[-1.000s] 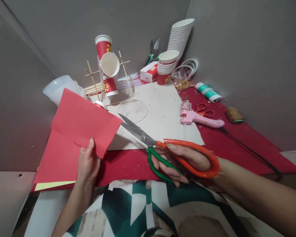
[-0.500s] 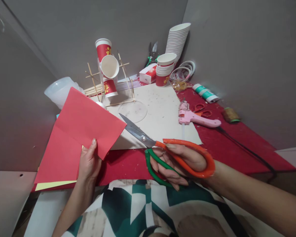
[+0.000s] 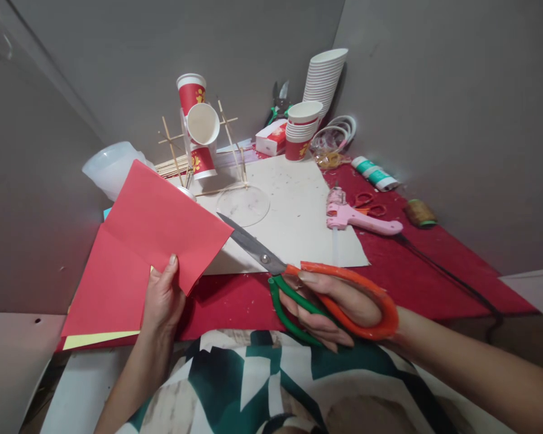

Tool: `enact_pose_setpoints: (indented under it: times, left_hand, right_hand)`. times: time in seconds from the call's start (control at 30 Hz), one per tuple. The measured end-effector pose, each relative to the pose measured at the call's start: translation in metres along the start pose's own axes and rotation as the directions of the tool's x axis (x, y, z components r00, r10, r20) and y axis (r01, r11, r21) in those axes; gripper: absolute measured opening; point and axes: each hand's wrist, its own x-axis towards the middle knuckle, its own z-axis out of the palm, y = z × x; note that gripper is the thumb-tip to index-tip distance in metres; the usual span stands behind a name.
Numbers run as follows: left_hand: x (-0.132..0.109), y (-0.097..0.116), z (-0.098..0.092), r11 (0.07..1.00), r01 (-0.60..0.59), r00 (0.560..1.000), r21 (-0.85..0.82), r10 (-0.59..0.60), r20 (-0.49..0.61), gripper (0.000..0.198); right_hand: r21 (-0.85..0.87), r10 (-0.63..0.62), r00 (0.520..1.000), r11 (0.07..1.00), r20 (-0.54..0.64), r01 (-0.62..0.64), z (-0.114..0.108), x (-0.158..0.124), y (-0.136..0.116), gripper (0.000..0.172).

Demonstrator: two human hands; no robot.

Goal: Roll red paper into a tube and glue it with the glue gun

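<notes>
The single view looked from the person's head, forward and steeply down, past the green-and-white patterned cloth garment [image 3: 294, 367] at its bottom edge, over the bare left hand [image 3: 164, 295] and right hand [image 3: 332, 310] close by, across the red-topped table [image 3: 420, 271] toward the smooth grey corner walls [image 3: 438, 96].

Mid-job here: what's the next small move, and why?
I'd probably have the right hand settle the scissors around the right-hand corner of the red paper before squeezing: a blade shows at that corner, the left hand holds the paper, and I can't tell whether paper lies between the blades.
</notes>
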Motion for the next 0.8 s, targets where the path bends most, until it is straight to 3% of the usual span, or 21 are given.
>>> enact_pose_setpoints:
  times: [0.13, 0.37, 0.47, 0.67, 0.8]
  left_hand:
    - [0.0, 0.001, -0.002, 1.0, -0.015, 1.0, 0.002, 0.015, 0.008, 0.028]
    - [0.001, 0.001, -0.002, 1.0, -0.011, 1.0, 0.03, 0.011, -0.004, 0.024]
    - [0.0, 0.001, -0.001, 0.998, -0.019, 1.0, 0.055, 0.019, 0.006, 0.028]
    - [0.001, -0.002, -0.008, 0.981, -0.038, 0.999, 0.193, 0.036, 0.015, 0.028]
    - [-0.001, -0.004, -0.009, 0.969, -0.037, 0.999, 0.245, 0.029, 0.035, 0.035]
  right_hand:
    - [-0.013, 0.028, 0.999, 1.0, -0.031, -0.028, 0.0, 0.0, 0.002, 0.055]
    - [0.033, -0.042, 0.995, 0.999, 0.094, 0.039, -0.002, 0.001, -0.003, 0.057]
    - [0.014, -0.036, 0.996, 0.999, 0.076, 0.035, -0.001, -0.001, -0.009, 0.057]
    - [0.05, 0.03, 0.994, 0.998, 0.108, -0.036, -0.004, -0.003, -0.013, 0.058]
    - [0.078, 0.004, 0.997, 0.997, 0.075, -0.01, -0.002, 0.0, -0.009, 0.057]
